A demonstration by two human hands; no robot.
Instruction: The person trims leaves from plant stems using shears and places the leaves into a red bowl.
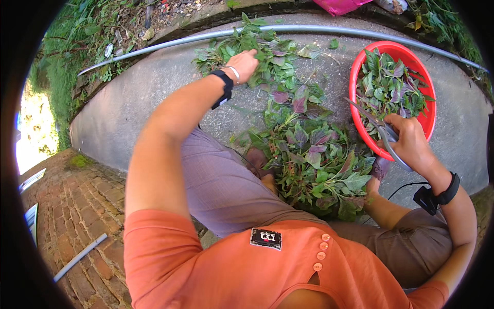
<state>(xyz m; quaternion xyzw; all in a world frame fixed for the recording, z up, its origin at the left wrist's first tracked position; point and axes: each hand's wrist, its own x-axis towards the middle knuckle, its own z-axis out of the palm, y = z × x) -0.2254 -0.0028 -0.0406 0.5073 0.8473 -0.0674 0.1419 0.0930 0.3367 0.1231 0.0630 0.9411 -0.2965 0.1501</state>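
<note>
My left hand [243,66] reaches to the far pile of leafy greens [280,62], its fingers curled in at the leaves and partly hidden. In my right hand [411,141] is a pair of scissors [371,116] with grey handles, the blades pointing up and left over the rim of a red plastic basin [432,121]. Cut green and purple leaves [388,82] fill much of the basin. A larger heap of leafy stems [319,159], green with purple-tinged leaves, lies between my feet.
A long grey pipe [206,36] runs across the far side of the concrete slab [128,110]. Beyond it are weeds, stones and a pink bag [342,5]. Brick paving [77,211] with a short pipe [81,257] lies at the left. A thin black cable [401,188] passes near my right leg.
</note>
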